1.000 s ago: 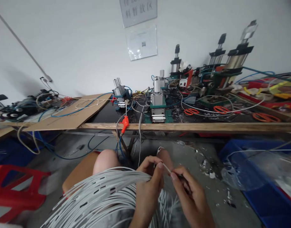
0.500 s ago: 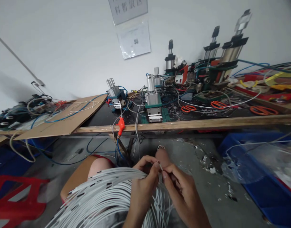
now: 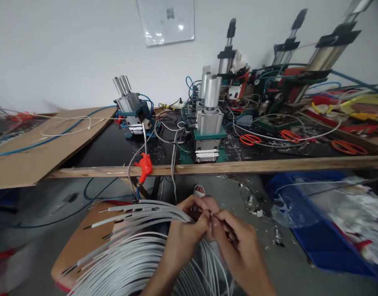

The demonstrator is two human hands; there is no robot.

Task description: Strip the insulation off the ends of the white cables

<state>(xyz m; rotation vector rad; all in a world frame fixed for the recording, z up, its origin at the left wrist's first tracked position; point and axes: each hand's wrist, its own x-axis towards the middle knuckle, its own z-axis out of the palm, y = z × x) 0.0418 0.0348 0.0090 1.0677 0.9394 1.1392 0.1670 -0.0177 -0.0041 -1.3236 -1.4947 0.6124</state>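
Note:
A thick bundle of white cables (image 3: 136, 246) with dark stripped tips lies across my lap and fans out to the left. My left hand (image 3: 184, 234) is closed round the cable ends, thumb and forefinger pinched together. Touching it fingertip to fingertip, my right hand (image 3: 235, 242) pinches the tip of one white cable right between the two hands. Both hands sit low in the middle of the view, below the front edge of the workbench (image 3: 238, 166).
A small pneumatic press (image 3: 209, 127) stands on the bench straight ahead, a second one (image 3: 131, 109) left of it, taller machines at the back right. Orange scissors (image 3: 250, 139) lie among wires. Cardboard (image 3: 31, 152) covers the left. A blue bin (image 3: 324, 230) with plastic sits on the floor right.
My view has dipped and moved closer to the bench. My hands have come together, and the short length of cable seen between them earlier is now hidden by the fingertips.

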